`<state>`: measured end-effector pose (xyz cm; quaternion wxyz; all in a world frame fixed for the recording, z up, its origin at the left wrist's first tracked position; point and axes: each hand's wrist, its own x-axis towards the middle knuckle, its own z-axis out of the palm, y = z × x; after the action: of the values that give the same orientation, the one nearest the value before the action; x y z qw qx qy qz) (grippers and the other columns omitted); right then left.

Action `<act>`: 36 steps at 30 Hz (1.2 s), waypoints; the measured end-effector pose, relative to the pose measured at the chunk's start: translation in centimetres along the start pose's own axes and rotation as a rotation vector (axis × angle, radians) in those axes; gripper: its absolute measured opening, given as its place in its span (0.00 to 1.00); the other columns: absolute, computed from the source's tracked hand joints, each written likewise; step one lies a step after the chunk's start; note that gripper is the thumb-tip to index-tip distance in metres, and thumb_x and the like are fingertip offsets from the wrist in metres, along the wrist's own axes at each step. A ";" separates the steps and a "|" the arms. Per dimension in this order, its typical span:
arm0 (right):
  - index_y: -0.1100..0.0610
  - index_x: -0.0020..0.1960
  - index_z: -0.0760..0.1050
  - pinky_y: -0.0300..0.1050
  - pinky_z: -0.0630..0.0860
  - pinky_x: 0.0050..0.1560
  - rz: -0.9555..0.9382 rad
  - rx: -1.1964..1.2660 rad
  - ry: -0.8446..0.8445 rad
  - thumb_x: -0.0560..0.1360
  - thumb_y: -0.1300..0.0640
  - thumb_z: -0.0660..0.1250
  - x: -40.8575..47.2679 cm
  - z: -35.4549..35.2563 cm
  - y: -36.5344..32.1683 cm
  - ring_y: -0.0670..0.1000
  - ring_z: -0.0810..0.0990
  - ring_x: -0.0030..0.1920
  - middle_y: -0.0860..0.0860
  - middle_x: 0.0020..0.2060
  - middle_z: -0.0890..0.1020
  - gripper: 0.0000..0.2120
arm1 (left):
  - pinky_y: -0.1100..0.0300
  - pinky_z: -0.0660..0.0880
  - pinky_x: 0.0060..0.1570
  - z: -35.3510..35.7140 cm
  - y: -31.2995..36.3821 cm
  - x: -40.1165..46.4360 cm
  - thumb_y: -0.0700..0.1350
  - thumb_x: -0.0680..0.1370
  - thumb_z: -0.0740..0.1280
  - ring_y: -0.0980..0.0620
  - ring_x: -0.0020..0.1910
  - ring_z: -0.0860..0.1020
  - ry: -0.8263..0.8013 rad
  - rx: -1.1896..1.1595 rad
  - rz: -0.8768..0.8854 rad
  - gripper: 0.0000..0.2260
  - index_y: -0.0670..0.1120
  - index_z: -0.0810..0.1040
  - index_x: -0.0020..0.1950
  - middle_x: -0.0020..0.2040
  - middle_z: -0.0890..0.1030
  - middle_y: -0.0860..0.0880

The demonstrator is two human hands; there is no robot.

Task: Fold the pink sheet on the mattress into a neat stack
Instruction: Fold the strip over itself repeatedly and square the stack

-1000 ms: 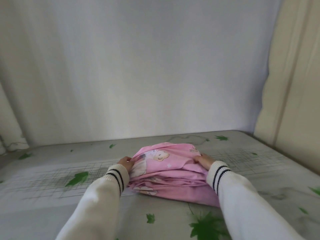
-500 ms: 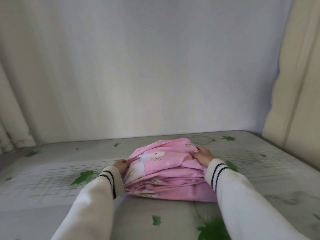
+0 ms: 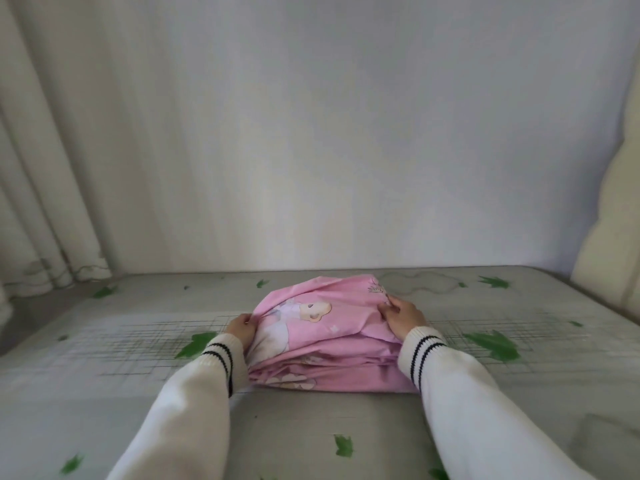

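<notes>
**Right hand moved onto top layer; stack nearly done**

Over the last second the right hand (image 3: 403, 315) slid from the bundle's side edge up onto its top, grip narrow, pinching cloth. Left hand (image 3: 241, 328) stayed at the opposite edge, grip closed on a fold. Pink sheet (image 3: 329, 337) sat bunched in layers between both grips, mid-mattress (image 3: 311, 431). Top was still puffy; likely needed flattening and edge squaring.

A plain white wall (image 3: 329, 133) is seen straight ahead, washed in soft, even light. Pale curtains (image 3: 45, 168) are hung at the far left in long folds (their hems gathered low). At the far right a cream padded panel (image 3: 613, 216) is propped upright, possibly a cushion or headboard; the view there is blurred.
</notes>
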<state>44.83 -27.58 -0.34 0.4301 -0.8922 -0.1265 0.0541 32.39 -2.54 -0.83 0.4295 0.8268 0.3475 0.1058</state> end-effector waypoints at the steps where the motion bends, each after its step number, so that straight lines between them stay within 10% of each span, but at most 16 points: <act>1: 0.51 0.71 0.66 0.44 0.67 0.66 0.015 -0.060 -0.021 0.79 0.49 0.56 0.1 0.1 0.3 0.58 0.72 0.66 0.55 0.69 0.72 0.21 | 0.55 0.63 0.68 0.1 0.0 0.0 0.42 0.82 0.53 0.40 0.69 0.68 0.001 0.001 0.003 0.18 0.35 0.69 0.69 0.69 0.69 0.36; 12: 0.52 0.66 0.71 0.49 0.65 0.65 -0.152 -0.388 0.113 0.79 0.53 0.56 -0.5 -0.6 0.5 0.56 0.69 0.66 0.53 0.67 0.71 0.17 | 0.55 0.66 0.66 -1.0 0.4 -1.4 0.46 0.78 0.64 0.42 0.66 0.71 0.015 -0.160 0.005 0.21 0.37 0.69 0.68 0.67 0.73 0.38; 18: 0.51 0.70 0.66 0.50 0.61 0.71 -0.288 -0.327 0.006 0.77 0.47 0.61 -2.4 -0.8 0.1 0.54 0.64 0.70 0.51 0.70 0.67 0.22 | 0.48 0.68 0.67 -1.7 0.8 -4.3 0.70 0.54 0.60 0.43 0.63 0.73 -0.002 -0.044 0.212 0.45 0.44 0.75 0.63 0.65 0.74 0.42; 24: 0.51 0.76 0.50 0.51 0.54 0.75 -0.259 -0.434 -0.234 0.74 0.44 0.65 -4.1 -1.1 0.3 0.55 0.53 0.76 0.53 0.77 0.51 0.37 | 0.44 0.57 0.73 -0.4 0.3 -7.4 0.64 0.63 0.68 0.44 0.74 0.58 -0.201 0.279 0.358 0.43 0.49 0.60 0.74 0.76 0.57 0.48; 28: 0.56 0.75 0.57 0.45 0.58 0.73 -0.280 -0.402 -0.112 0.80 0.61 0.55 -4.6 -0.5 -0.2 0.55 0.63 0.72 0.56 0.74 0.61 0.24 | 0.48 0.55 0.75 1.1 -0.3 -7.3 0.49 0.72 0.70 0.47 0.75 0.56 -0.061 0.229 0.401 0.35 0.52 0.57 0.75 0.76 0.57 0.51; 36: 0.52 0.71 0.66 0.52 0.74 0.62 -0.179 -0.135 0.128 0.79 0.64 0.52 -4.5 -0.2 -1.7 0.57 0.79 0.56 0.59 0.66 0.74 0.22 | 0.53 0.60 0.72 1.7 -0.1 -7.9 0.38 0.74 0.66 0.45 0.73 0.61 0.018 0.183 0.293 0.35 0.55 0.53 0.76 0.74 0.60 0.46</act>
<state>40.27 -27.96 1.05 0.3792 -0.9060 -0.1815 -0.0501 27.37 -8.87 -0.96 0.3292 0.9033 0.2353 0.1424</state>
